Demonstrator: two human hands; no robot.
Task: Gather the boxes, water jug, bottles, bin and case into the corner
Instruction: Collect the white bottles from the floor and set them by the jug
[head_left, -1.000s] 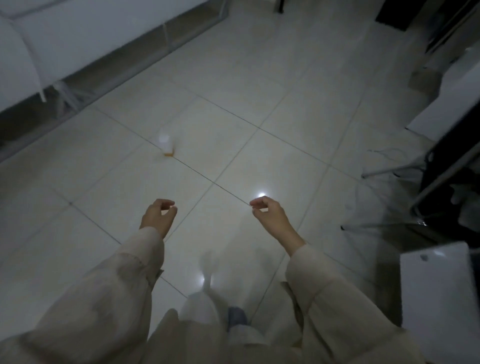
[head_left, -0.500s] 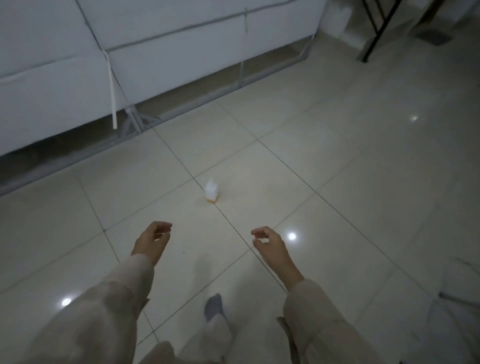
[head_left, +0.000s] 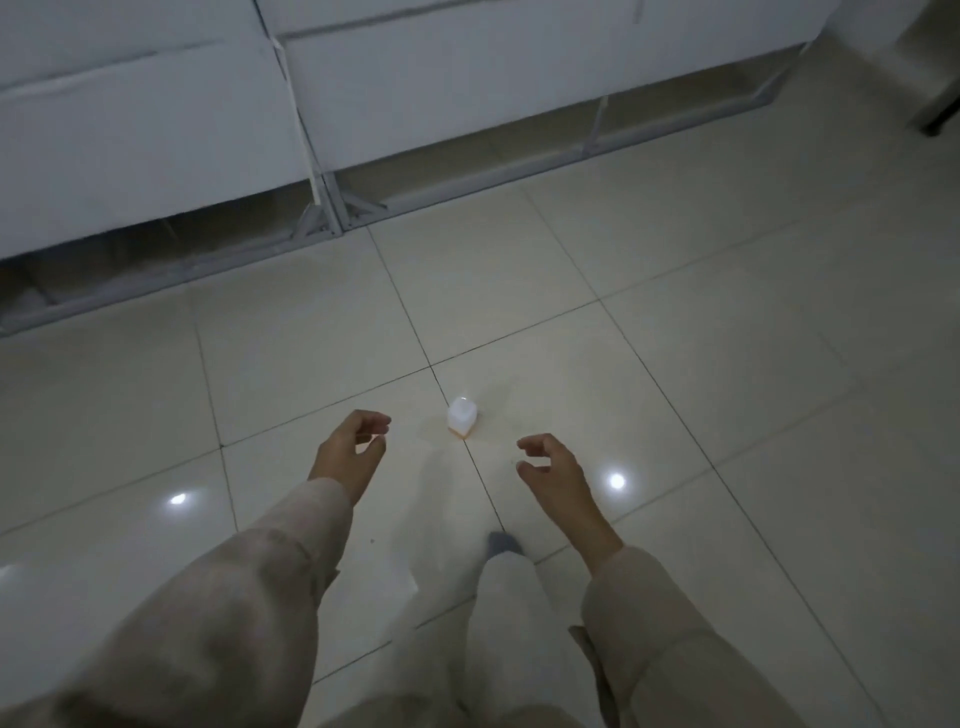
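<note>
- 1 small bottle stands upright on the floor, just beyond and between my hands.
- My left hand and right hand hang loosely curled, holding nothing.
- Neither looks clearly nearer.

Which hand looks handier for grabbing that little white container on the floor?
Hard to call. The small white container stands between both empty hands; the left hand looks slightly nearer than the right hand.
</note>
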